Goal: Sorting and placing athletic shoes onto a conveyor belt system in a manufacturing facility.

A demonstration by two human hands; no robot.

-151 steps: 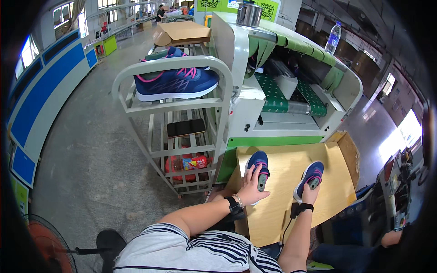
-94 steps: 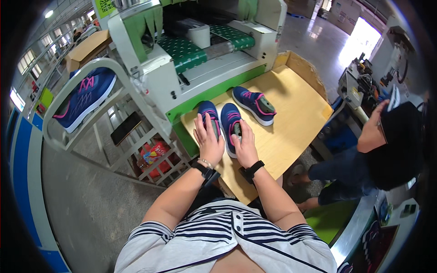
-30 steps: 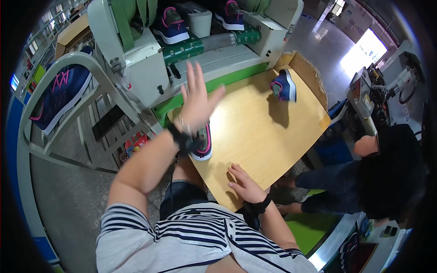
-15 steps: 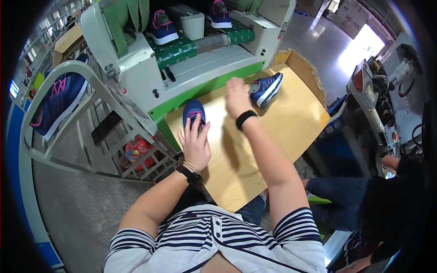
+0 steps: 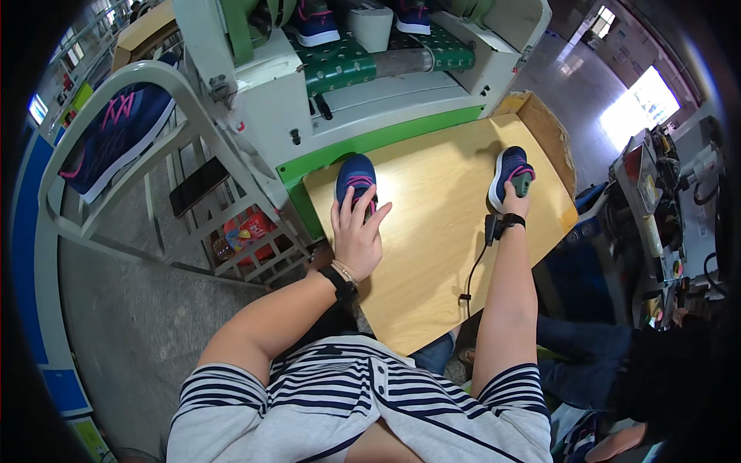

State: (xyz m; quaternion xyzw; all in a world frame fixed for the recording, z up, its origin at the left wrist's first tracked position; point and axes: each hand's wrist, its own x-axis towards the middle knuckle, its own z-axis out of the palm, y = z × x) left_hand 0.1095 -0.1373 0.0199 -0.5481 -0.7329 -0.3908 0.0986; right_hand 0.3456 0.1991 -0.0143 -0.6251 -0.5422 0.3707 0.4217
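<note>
On the wooden board [image 5: 432, 224] lie two navy shoes with pink laces. The left shoe [image 5: 356, 171] points its toe away from me; my left hand [image 5: 357, 239] rests over its opening with the fingers spread. Farther right, the right shoe [image 5: 502, 174] also has its toe pointing away, and its white sole edge shows. A green piece [image 5: 522, 184] sits in its collar. My right hand [image 5: 516, 204] grips this shoe at the heel end; most of its fingers are hidden. A black cable [image 5: 472, 270] hangs from beside the right wristband.
Beyond the board stands a machine [image 5: 386, 104] with a green perforated belt and more shoes. At left, a rack [image 5: 139, 208] holds a navy shoe [image 5: 120, 131], a phone [image 5: 198, 187] and a red packet [image 5: 251, 231]. A cardboard edge [image 5: 548, 139] borders the board; a co-worker [image 5: 594, 355] is at right.
My right hand has moved right and taken hold of the right shoe, which has shifted right and turned its toe away. My left hand stays on the left shoe. The view has shifted.
</note>
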